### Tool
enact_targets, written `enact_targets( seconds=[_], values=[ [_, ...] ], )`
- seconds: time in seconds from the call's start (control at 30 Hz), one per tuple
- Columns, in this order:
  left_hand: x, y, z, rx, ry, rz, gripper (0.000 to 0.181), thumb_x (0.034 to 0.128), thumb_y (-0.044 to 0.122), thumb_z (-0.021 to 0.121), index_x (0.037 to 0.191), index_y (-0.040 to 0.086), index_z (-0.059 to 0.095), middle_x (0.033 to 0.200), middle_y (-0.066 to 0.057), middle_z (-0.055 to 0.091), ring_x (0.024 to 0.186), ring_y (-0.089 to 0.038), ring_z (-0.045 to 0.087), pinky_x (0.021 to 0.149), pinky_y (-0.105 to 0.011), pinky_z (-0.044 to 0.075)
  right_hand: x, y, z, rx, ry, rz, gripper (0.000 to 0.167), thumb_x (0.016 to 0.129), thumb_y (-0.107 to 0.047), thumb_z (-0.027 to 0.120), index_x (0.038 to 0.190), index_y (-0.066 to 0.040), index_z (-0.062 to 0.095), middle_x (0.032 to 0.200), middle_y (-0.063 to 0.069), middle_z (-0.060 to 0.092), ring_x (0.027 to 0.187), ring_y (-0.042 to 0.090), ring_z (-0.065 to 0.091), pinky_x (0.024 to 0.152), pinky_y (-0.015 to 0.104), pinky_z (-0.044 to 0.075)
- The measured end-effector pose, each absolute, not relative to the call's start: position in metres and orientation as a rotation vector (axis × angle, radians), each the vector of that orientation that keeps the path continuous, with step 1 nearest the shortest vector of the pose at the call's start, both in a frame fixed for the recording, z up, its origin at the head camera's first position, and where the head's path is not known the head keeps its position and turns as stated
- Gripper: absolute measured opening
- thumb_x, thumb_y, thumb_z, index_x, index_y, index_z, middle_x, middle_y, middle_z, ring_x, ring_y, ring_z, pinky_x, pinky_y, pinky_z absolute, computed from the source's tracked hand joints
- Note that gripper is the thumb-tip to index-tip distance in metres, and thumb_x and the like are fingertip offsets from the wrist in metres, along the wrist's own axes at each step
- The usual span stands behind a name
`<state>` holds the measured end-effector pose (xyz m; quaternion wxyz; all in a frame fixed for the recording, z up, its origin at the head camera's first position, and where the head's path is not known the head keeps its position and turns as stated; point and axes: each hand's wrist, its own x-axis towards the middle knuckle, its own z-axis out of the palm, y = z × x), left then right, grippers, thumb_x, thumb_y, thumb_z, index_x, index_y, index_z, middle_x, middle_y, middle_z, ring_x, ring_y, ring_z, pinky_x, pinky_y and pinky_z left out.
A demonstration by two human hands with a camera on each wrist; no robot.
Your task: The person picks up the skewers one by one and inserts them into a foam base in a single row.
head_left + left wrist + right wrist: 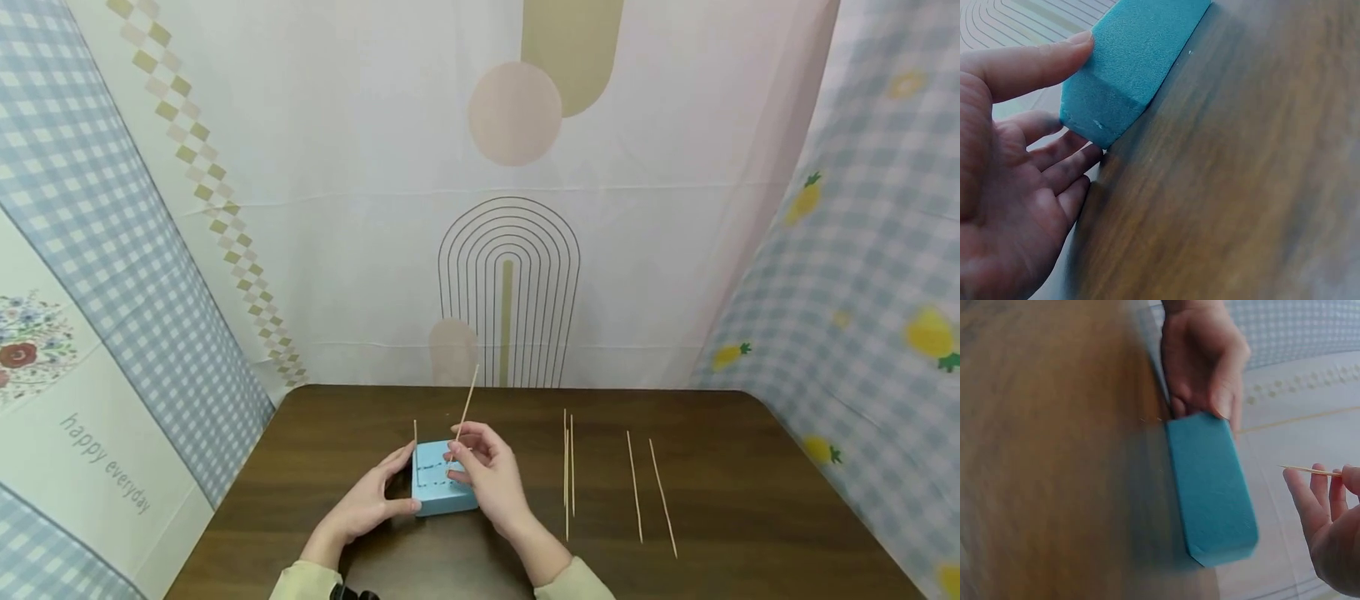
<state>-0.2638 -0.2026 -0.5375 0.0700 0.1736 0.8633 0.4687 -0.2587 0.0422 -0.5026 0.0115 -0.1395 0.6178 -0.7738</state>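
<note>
Head view: a light-blue foam block (447, 505) sits on the worktop (727, 492), left of its middle, dark marks in rows on its top. One thin wooden skewer (416, 442) stands upright at the block's left side. The left hand (369, 497) holds that end, thumb at the near corner, fingers spread around the far side. Over the block, the right hand (495, 477) pinches a slanted skewer (470, 393) between thumb and fingertips; the right wrist view shows its tip clear of the foam. To the right lie three skewers (572, 467) close together and two more (634, 487) set apart. Dark wood grain covers the worktop. Behind hangs a pale patterned cloth (360, 208), flanked by blue gingham (112, 150).
</note>
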Motion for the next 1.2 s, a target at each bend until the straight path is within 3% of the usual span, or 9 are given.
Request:
enact_targets(
  seconds=[0.4,0.63,0.9,1.2],
  values=[
    [-0.268,-0.204,-0.545,0.527,2.553,1.449,0.100,0.0917,0.033,0.086,0.168,0.002,0.029,0.173,-0.024,0.027,0.159,-0.045,0.022,0.121,-0.068,0.021,-0.258,0.025,-0.515,-0.516,1.921,-2.284,0.027,0.107,-0.004,0.064,0.133,0.004,0.061,0.120,0.017,0.067,0.112,0.030,0.071,0.091,0.045,0.061],
    [-0.267,-0.204,-0.541,0.539,2.574,1.438,0.098,0.0911,0.026,0.086,0.168,0.001,0.031,0.172,-0.025,0.028,0.158,-0.045,0.024,0.120,-0.067,0.024,-0.257,0.022,-0.513,-0.535,1.919,-2.268,0.016,0.105,-0.007,0.068,0.121,-0.002,0.066,0.115,0.013,0.068,0.107,0.023,0.070,0.092,0.050,0.060],
    [-0.268,-0.205,-0.544,0.524,2.560,1.447,0.101,0.0899,0.031,0.087,0.168,0.001,0.030,0.172,-0.024,0.028,0.159,-0.045,0.022,0.122,-0.068,0.020,-0.259,0.018,-0.511,-0.518,1.948,-2.232,0.011,0.104,-0.008,0.070,0.115,-0.006,0.069,0.112,0.010,0.070,0.105,0.022,0.069,0.090,0.047,0.061],
    [-0.268,-0.205,-0.544,0.522,2.540,1.466,0.100,0.0909,0.031,0.086,0.169,0.003,0.029,0.173,-0.024,0.026,0.159,-0.046,0.020,0.121,-0.069,0.021,-0.260,0.016,-0.510,-0.571,1.996,-2.186,0.014,0.104,-0.011,0.071,0.116,-0.003,0.069,0.111,0.011,0.071,0.100,0.020,0.068,0.090,0.046,0.061]
  ],
)
